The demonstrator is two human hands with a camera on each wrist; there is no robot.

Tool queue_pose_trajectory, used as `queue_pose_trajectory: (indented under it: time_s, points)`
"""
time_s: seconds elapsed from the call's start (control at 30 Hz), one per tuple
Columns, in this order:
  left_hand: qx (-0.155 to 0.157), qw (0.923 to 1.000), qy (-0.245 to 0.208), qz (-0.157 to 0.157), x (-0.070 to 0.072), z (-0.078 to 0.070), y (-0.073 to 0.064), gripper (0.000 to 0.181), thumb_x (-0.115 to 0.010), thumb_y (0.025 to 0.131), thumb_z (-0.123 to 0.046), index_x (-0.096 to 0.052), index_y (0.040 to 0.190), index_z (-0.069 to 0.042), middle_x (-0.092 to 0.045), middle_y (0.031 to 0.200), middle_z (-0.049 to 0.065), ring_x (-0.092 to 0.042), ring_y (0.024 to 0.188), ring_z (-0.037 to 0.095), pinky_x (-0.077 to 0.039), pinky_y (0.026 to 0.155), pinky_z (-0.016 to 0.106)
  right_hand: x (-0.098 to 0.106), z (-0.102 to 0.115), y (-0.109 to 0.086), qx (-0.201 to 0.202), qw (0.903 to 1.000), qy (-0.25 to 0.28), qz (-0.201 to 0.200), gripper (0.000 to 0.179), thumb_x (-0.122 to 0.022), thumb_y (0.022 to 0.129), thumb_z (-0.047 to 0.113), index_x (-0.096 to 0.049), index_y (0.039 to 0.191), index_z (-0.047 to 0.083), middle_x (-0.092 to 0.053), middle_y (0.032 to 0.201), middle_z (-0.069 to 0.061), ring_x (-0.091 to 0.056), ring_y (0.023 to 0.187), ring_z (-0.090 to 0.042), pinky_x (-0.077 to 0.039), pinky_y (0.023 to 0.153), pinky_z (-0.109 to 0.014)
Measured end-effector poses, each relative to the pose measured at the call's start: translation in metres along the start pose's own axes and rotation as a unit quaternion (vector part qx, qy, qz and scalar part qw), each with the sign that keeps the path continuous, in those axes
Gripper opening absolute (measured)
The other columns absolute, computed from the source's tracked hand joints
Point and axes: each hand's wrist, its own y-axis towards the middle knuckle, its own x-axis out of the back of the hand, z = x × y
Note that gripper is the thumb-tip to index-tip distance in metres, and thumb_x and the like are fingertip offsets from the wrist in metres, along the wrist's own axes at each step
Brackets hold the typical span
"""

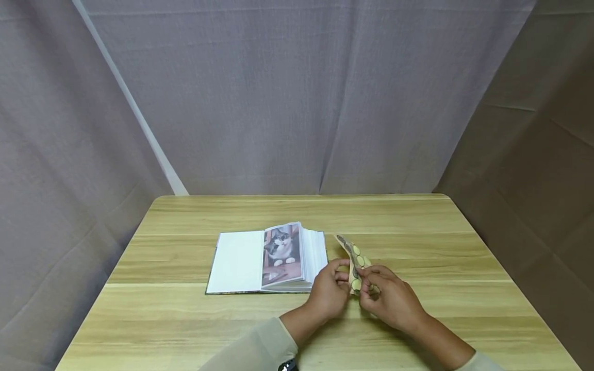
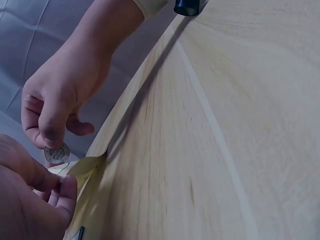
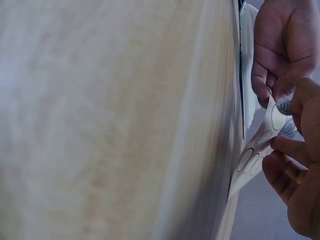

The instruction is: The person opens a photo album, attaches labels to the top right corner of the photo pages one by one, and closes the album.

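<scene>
A sheet of round stickers (image 1: 356,253), with yellow circles and darker printed ones, stands tilted between the two hands over the table. My left hand (image 1: 329,291) pinches its near left edge between thumb and fingers. From the right, my right hand (image 1: 392,299) reaches over the sheet. In the left wrist view the right hand's fingertips pinch a round printed sticker (image 2: 57,154), just above the bent sheet (image 2: 87,165). The right wrist view shows more round stickers on the sheet (image 3: 256,155); whether the pinched one still touches it, I cannot tell.
Left of the hands, a photo album (image 1: 238,262) lies open, with a blank white inside cover and a cat photo (image 1: 281,252) on a raised page. It rests on the wooden table (image 1: 185,324). Grey cloth (image 1: 278,103) hangs behind the table and at its sides.
</scene>
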Motion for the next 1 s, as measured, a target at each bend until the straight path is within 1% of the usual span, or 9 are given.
queue_pose_trajectory:
  time_s: [0.03,0.17,0.27,0.33,0.5,0.6,0.7,0.83,1.0]
  points:
    - [0.000,1.0000,0.001,-0.002,0.000,0.000,0.000,0.051,-0.062,0.084,0.020,-0.063,0.128,-0.006,-0.073,0.087,0.002,-0.063,0.075,0.005,-0.053,0.066,0.019,0.000,0.000,0.000,-0.002,1.0000,0.000,-0.002,0.026,-0.075,0.075,0.006,-0.063,0.078,0.028,-0.072,0.116,-0.004,-0.064,0.075,-0.015,-0.039,0.045,-0.018]
    - [-0.002,0.9998,0.006,-0.017,0.000,0.001,0.002,0.051,-0.061,0.081,0.020,-0.063,0.126,-0.003,-0.068,0.088,0.001,-0.060,0.074,0.005,-0.052,0.065,0.018,0.000,0.000,0.001,-0.012,0.9998,-0.010,-0.014,0.032,-0.074,0.073,0.005,-0.054,0.074,0.031,-0.074,0.113,-0.001,-0.068,0.089,-0.015,-0.044,0.053,-0.021]
    - [-0.001,0.9996,0.004,-0.028,0.000,0.002,0.002,0.050,-0.061,0.078,0.021,-0.063,0.124,0.000,-0.062,0.090,0.003,-0.058,0.074,0.007,-0.052,0.065,0.018,0.000,-0.001,0.002,-0.024,0.9996,-0.012,-0.008,0.033,-0.074,0.075,0.005,-0.053,0.074,0.031,-0.074,0.112,-0.001,-0.066,0.085,-0.012,-0.047,0.057,-0.022]
    - [0.005,0.9994,0.001,-0.033,0.000,0.001,0.002,0.051,-0.062,0.077,0.021,-0.062,0.125,0.001,-0.059,0.092,0.005,-0.057,0.074,0.007,-0.052,0.065,0.018,0.000,0.000,0.002,-0.035,0.9993,-0.007,0.004,0.033,-0.075,0.076,0.005,-0.054,0.074,0.030,-0.074,0.114,-0.001,-0.062,0.079,-0.009,-0.046,0.056,-0.022]
    - [0.021,0.9989,-0.002,-0.043,0.001,0.001,0.002,0.053,-0.065,0.078,0.018,-0.059,0.127,-0.001,-0.059,0.096,0.006,-0.060,0.076,0.009,-0.053,0.066,0.018,0.001,0.001,0.002,-0.064,0.9973,0.011,0.034,0.029,-0.074,0.084,0.005,-0.056,0.078,0.027,-0.074,0.116,-0.002,-0.051,0.066,0.000,-0.044,0.055,-0.022]
    - [0.020,0.9986,0.008,-0.049,0.002,0.000,0.000,0.046,-0.066,0.079,0.015,-0.061,0.122,-0.001,-0.061,0.096,0.006,-0.062,0.078,0.013,-0.053,0.068,0.019,0.000,0.000,0.002,-0.072,0.9960,0.020,0.049,0.026,-0.072,0.089,0.007,-0.056,0.080,0.026,-0.073,0.117,-0.002,-0.054,0.069,0.002,-0.047,0.058,-0.022]
    - [0.009,0.9983,0.032,-0.047,0.004,-0.002,-0.002,0.041,-0.064,0.079,0.012,-0.063,0.117,-0.002,-0.064,0.095,0.005,-0.064,0.081,0.015,-0.054,0.070,0.020,0.000,-0.002,0.002,-0.081,0.9944,0.026,0.063,0.024,-0.070,0.092,0.008,-0.057,0.082,0.025,-0.073,0.117,-0.002,-0.059,0.073,0.001,-0.050,0.060,-0.022]
    - [-0.005,0.9969,0.068,-0.038,0.006,-0.005,-0.006,0.037,-0.061,0.078,0.011,-0.065,0.112,-0.002,-0.067,0.095,0.005,-0.063,0.083,0.011,-0.053,0.072,0.021,-0.001,-0.004,0.003,-0.087,0.9931,0.024,0.074,0.022,-0.069,0.093,0.009,-0.058,0.083,0.025,-0.073,0.116,-0.003,-0.063,0.077,-0.002,-0.053,0.063,-0.023]
    - [0.001,0.9975,0.068,-0.019,0.008,-0.008,-0.011,0.036,-0.063,0.079,0.012,-0.064,0.112,-0.001,-0.066,0.096,0.007,-0.059,0.076,0.004,-0.053,0.069,0.020,-0.002,-0.006,0.004,-0.093,0.9917,0.019,0.087,0.019,-0.069,0.094,0.010,-0.060,0.085,0.024,-0.073,0.115,-0.006,-0.063,0.079,-0.004,-0.052,0.063,-0.024]
